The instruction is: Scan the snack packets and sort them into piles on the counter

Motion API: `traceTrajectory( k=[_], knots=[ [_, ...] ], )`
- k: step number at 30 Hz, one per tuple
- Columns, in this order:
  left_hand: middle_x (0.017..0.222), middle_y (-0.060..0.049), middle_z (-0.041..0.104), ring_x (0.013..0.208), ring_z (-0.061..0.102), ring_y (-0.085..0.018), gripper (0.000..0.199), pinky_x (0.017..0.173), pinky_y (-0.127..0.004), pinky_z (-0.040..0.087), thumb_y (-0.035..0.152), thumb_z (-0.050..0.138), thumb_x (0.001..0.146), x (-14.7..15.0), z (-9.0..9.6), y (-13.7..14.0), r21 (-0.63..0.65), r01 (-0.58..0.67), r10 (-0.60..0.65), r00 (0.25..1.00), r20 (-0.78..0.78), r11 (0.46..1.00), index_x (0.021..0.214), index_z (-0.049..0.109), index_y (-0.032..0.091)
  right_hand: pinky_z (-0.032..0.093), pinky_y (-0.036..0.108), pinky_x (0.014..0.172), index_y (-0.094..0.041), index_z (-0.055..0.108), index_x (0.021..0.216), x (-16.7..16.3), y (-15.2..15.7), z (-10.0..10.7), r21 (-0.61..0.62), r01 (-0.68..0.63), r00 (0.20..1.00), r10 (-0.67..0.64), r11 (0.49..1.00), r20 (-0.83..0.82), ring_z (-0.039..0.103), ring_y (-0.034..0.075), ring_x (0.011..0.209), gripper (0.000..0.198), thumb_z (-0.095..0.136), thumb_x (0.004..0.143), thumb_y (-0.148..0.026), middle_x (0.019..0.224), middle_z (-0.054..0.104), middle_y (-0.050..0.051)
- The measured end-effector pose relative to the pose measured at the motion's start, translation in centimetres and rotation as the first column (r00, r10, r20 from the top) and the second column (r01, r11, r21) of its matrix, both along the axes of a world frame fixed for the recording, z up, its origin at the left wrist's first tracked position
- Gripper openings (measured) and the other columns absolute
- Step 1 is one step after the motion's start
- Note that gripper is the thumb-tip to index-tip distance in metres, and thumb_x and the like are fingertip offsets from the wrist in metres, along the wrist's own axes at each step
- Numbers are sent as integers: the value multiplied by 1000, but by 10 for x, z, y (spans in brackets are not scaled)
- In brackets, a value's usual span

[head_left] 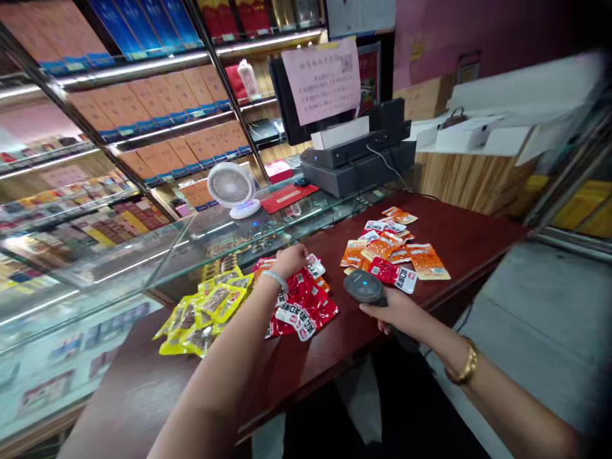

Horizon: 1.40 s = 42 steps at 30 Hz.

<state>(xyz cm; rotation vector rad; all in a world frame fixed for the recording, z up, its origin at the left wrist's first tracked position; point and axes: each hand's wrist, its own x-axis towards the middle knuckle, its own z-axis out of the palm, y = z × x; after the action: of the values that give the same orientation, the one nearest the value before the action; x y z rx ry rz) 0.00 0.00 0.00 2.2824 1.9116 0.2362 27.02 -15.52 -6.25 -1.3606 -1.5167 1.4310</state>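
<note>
My right hand (pixel 399 310) is wrapped around the handle of a dark grey barcode scanner (pixel 366 288). The scanner's head points left, just above the table. My left hand (pixel 291 260) is at the far side of a pile of red snack packets (pixel 310 299), its fingers curled down and partly hidden, so what they pinch does not show. To the left of that pile lie yellow snack packets (pixel 224 303) with clear windows. Beyond the scanner is a mixed heap of orange snack packets (pixel 428 260) and red-and-white snack packets (pixel 394 275).
The dark red table (pixel 315 366) meets a glass display counter (pixel 182 255). A small white fan (pixel 233 188), a monitor with a pink notice (pixel 325 80) and a black cash drawer (pixel 358 169) stand behind. Shelves of boxed goods (pixel 157 95) line the back left.
</note>
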Motion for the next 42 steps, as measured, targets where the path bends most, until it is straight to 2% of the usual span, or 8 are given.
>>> traceTrajectory(
  k=[4,8,16,30,36,38,40,42],
  knots=[
    [90,-4,75,79,66,-17,29,70,-26,44,39,65,80,-4,-2,8,84,-9,-17,953,304,996,101,72,20,42,17,38,-16,55,105,0,0,2,-5,-16,1000,16,1000,0,55,11,38,33,66,85,-39,46,58,-7],
    [69,-1,70,60,58,-13,26,60,-25,39,42,66,78,-4,1,11,106,-127,59,867,495,986,83,74,18,43,19,38,-17,54,102,1,2,-3,18,-28,999,28,999,-17,56,11,39,33,67,84,-41,49,59,-7],
    [62,0,64,54,49,-11,29,53,-24,34,45,68,73,0,8,3,108,-170,65,774,630,979,74,71,16,47,20,40,-17,54,101,-3,6,-2,31,-45,998,46,998,-31,58,12,41,32,68,83,-40,52,60,-6],
    [54,4,55,45,42,-6,40,45,-20,31,52,79,67,44,3,-12,-47,-83,73,349,934,995,70,62,15,46,19,37,-17,57,93,-16,9,21,1,-67,997,66,998,35,59,13,39,26,67,85,-39,47,60,-4],
    [72,-2,66,56,59,-9,35,58,-23,51,44,77,74,71,-5,2,-92,39,83,192,978,995,89,67,13,49,20,39,-19,55,91,-9,14,12,4,-7,1000,7,1000,-28,60,13,42,26,67,85,-41,54,60,-5],
    [96,-8,72,77,68,-14,40,74,-29,57,39,70,82,81,-7,11,-68,133,31,265,964,989,113,65,14,48,21,39,-19,55,90,-7,15,8,-11,32,999,-32,999,-18,59,12,41,25,68,84,-40,54,59,-6],
    [119,-12,69,102,68,-19,45,90,-33,54,34,63,88,82,-10,19,-26,170,-85,610,788,985,129,59,16,48,21,38,-20,55,91,-4,15,6,-16,47,999,-47,999,-8,58,12,40,25,68,84,-40,52,59,-6],
    [127,-13,66,117,62,-23,43,100,-35,49,29,65,85,74,-14,25,-5,171,-155,905,396,985,126,63,19,48,20,39,-19,55,91,-1,13,5,-13,37,999,-37,999,-9,57,12,40,24,67,84,-40,50,57,-6]
  ],
)
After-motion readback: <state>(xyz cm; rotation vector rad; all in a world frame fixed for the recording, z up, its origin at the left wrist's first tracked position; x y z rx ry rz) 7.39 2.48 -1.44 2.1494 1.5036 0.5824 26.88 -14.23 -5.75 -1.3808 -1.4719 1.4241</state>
